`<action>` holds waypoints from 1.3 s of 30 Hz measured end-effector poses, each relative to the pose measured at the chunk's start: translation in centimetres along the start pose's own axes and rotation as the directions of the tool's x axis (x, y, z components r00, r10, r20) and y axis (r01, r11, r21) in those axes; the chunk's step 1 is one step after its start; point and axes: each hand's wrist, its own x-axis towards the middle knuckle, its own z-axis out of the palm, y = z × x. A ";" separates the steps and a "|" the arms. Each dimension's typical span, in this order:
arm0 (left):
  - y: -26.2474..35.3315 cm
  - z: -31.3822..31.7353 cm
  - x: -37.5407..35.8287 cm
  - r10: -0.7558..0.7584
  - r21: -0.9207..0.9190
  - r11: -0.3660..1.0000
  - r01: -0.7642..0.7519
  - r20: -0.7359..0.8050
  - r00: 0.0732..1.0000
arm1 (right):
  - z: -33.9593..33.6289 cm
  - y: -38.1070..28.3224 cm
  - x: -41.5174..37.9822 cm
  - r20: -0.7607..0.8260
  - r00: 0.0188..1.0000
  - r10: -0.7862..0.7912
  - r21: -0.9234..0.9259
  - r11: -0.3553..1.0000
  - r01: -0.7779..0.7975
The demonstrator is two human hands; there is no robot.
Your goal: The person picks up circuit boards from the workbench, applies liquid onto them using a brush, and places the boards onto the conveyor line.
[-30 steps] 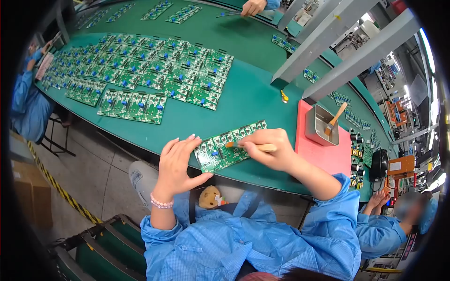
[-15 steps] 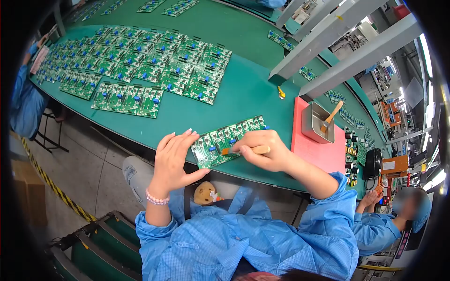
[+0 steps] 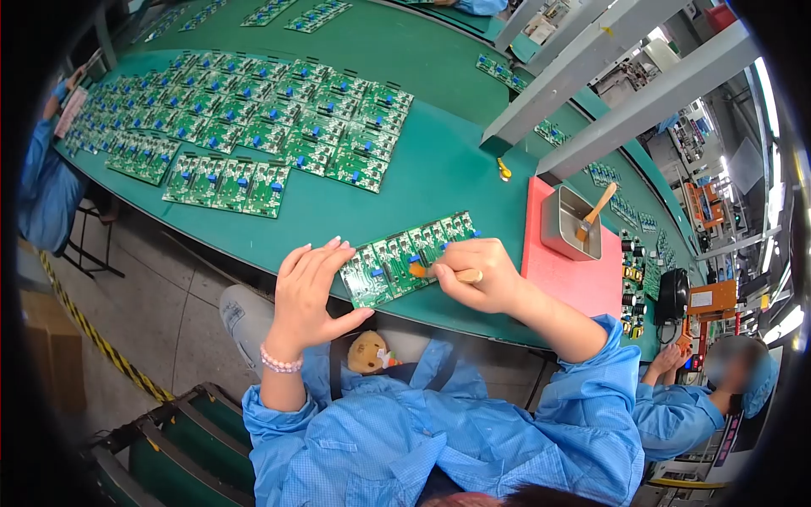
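Observation:
A green circuit board panel (image 3: pixel 395 269) with blue components lies at a slant near the front edge of the green table. My left hand (image 3: pixel 314 291) has its fingers stretched out and rests against the panel's left end. In my right hand (image 3: pixel 481 275) is a small brush (image 3: pixel 420 270) with a wooden handle. Its orange-brown bristles touch the middle of the panel, and my fingers wrap round the handle.
Rows of circuit boards (image 3: pixel 279 118) cover the table's left side. On a pink mat (image 3: pixel 562 275) to the right stands a metal tin (image 3: pixel 568 224) holding another brush (image 3: pixel 598 211). Grey posts (image 3: pixel 583 68) rise behind. Co-workers sit far left and at right (image 3: pixel 684 414).
The brush and my right hand have shifted slightly right along the panel. My left hand stays at the panel's left end.

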 end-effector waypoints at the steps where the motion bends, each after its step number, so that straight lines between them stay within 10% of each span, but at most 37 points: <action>1: -0.1 0.1 -0.1 0.005 -0.005 1.000 -0.005 -0.007 1.000 | 0.0 0.2 -0.1 0.002 1.000 -0.005 0.003 1.000 0.005; 10: -0.1 0.1 0.0 0.009 -0.010 1.000 -0.009 -0.016 1.000 | -0.4 0.3 1.4 0.092 0.994 0.059 0.411 0.907 -0.092; 28: -0.1 0.1 0.1 0.006 -0.031 0.999 -0.007 -0.015 1.000 | -1.7 0.9 -0.6 0.064 0.989 0.130 0.277 0.950 -0.143; 32: 0.1 0.1 0.0 -0.007 -0.009 1.000 0.006 -0.068 0.998 | 0.0 -0.2 1.1 -0.193 0.959 0.207 0.481 0.872 -0.091; 34: 0.2 0.9 -0.3 -0.020 0.022 1.000 0.022 -0.110 0.994 | 1.1 -0.8 2.0 -0.142 0.989 -0.027 0.152 0.987 0.049; 39: 0.4 1.5 -0.6 -0.055 0.039 0.997 0.062 -0.168 0.984 | 3.0 -2.8 3.8 -0.099 0.995 0.018 0.134 0.991 -0.005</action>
